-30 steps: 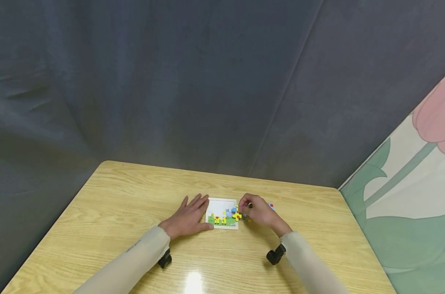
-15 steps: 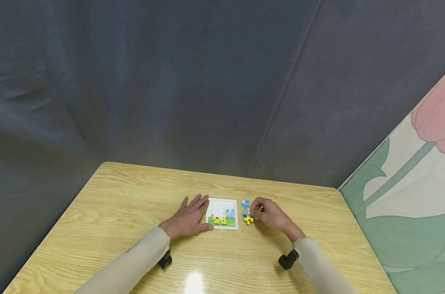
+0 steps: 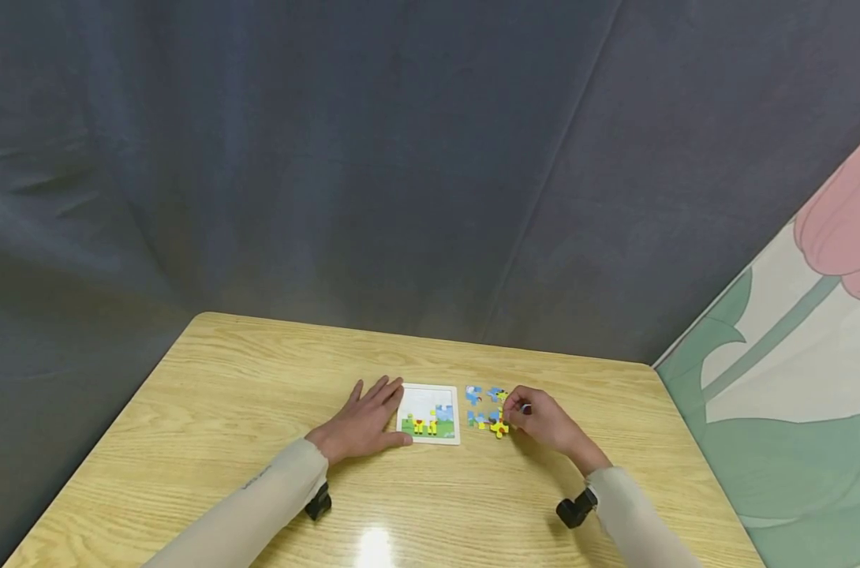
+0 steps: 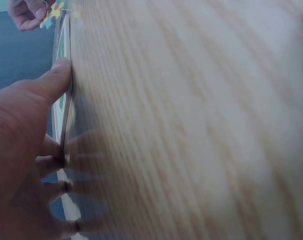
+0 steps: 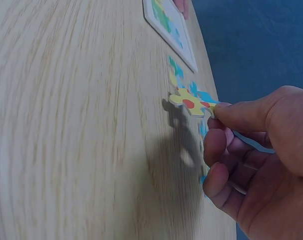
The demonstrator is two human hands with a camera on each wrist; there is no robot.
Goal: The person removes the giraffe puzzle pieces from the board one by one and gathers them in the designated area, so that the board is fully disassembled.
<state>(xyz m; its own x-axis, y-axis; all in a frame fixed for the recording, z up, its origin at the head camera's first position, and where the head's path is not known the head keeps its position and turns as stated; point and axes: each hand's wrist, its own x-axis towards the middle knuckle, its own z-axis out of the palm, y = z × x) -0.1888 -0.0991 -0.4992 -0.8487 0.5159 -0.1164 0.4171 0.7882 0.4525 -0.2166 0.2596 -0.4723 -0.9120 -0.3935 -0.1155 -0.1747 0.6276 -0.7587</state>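
Note:
My left hand rests with spread fingers at the left side of a white-framed jigsaw tray. In the left wrist view its thumb lies along the tray's edge. A yellow jigsaw piece with red spots is pinched between thumb and fingertips of my right hand, to the right of the tray. The piece is held above the table and casts a shadow. Fitted pieces with yellow legs, grass and blue sky fill the tray's bottom and lower right; the rest shows white.
Several loose jigsaw pieces, blue, green and yellow, lie on the wooden table between the tray and my right hand. Some are partly hidden by that hand. A dark curtain hangs behind the table, and a flowered cloth is at the right.
My right hand has moved right, away from the tray, carrying the yellow piece over the loose pieces and uncovering more of them. The left hand has stayed in place.

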